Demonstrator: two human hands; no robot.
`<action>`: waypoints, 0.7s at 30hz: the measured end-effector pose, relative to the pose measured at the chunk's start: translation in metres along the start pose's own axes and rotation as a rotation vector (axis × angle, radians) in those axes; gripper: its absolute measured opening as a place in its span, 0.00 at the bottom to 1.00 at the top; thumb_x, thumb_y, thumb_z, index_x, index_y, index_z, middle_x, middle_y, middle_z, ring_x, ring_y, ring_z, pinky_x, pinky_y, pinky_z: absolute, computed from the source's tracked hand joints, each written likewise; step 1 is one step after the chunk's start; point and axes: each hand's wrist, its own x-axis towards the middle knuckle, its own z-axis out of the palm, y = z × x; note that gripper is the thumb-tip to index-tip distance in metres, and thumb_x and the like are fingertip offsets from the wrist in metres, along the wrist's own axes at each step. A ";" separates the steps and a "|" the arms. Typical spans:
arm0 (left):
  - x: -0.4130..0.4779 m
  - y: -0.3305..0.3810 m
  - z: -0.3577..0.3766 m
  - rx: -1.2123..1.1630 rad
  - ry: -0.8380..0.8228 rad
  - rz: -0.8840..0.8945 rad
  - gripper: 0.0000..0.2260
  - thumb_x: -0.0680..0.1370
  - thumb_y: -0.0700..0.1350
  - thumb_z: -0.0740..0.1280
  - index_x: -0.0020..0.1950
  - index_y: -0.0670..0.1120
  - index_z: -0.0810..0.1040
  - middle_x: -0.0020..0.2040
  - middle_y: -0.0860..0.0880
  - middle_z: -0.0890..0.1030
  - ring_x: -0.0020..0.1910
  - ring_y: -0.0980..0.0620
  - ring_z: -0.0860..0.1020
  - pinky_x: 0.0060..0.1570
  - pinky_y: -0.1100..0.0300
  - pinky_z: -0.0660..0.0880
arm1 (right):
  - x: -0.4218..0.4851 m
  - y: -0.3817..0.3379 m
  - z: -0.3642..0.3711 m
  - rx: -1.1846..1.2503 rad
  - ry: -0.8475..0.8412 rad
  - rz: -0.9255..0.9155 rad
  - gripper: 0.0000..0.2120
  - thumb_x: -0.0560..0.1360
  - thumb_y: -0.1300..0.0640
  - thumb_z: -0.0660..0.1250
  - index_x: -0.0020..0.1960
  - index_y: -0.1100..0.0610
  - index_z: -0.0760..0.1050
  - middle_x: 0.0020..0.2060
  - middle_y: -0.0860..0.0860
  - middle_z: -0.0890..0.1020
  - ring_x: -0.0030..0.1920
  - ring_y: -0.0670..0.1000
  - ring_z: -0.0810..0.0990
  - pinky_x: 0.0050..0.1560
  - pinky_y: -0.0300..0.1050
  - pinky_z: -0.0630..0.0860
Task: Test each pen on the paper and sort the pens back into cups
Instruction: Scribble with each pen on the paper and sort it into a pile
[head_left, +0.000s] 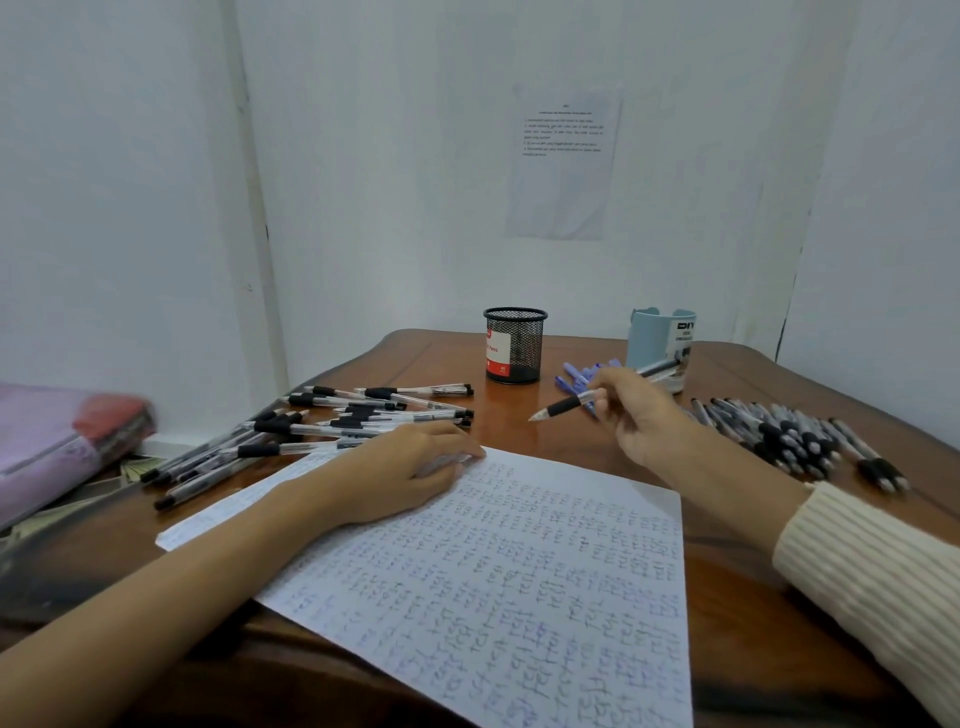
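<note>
Pen (569, 405) pinched in right hand (644, 418), left hand (410, 467) flat on "test"-scrawled paper (519, 571), "DIY" cup (655, 340) behind.

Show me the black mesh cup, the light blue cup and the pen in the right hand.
black mesh cup (525, 353): head view, mesh wall.
light blue cup (647, 343): head view, left wall.
held pen (563, 407): head view, black grip.

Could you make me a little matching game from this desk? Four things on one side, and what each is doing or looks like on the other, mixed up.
1. black mesh cup
2. pale blue cup
3. left hand
4. right hand

A. holds a pen, tip in the air
B. carries black lettering
C. rests on the written paper
D. shows a red and white label

Pairs: 1-D, 2-B, 3-C, 4-A
</note>
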 end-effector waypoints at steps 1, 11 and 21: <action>0.000 0.000 0.000 0.001 0.000 0.001 0.16 0.82 0.45 0.57 0.69 0.50 0.70 0.67 0.55 0.71 0.64 0.59 0.69 0.65 0.65 0.64 | -0.004 0.000 0.001 -0.004 -0.034 -0.006 0.16 0.76 0.68 0.57 0.63 0.65 0.68 0.31 0.54 0.72 0.17 0.42 0.72 0.20 0.33 0.73; -0.002 0.002 -0.001 -0.006 0.022 0.061 0.17 0.80 0.50 0.56 0.67 0.50 0.73 0.65 0.55 0.73 0.62 0.61 0.70 0.64 0.66 0.65 | -0.031 0.023 0.010 -0.522 -0.304 -0.030 0.09 0.73 0.55 0.70 0.39 0.60 0.76 0.26 0.52 0.79 0.22 0.45 0.76 0.22 0.35 0.73; -0.001 0.006 0.000 0.010 0.004 0.071 0.15 0.81 0.50 0.58 0.67 0.53 0.72 0.65 0.58 0.72 0.61 0.64 0.69 0.64 0.67 0.64 | -0.023 0.037 0.013 -0.877 -0.401 -0.384 0.20 0.72 0.51 0.71 0.27 0.55 0.67 0.20 0.48 0.71 0.20 0.44 0.67 0.25 0.36 0.67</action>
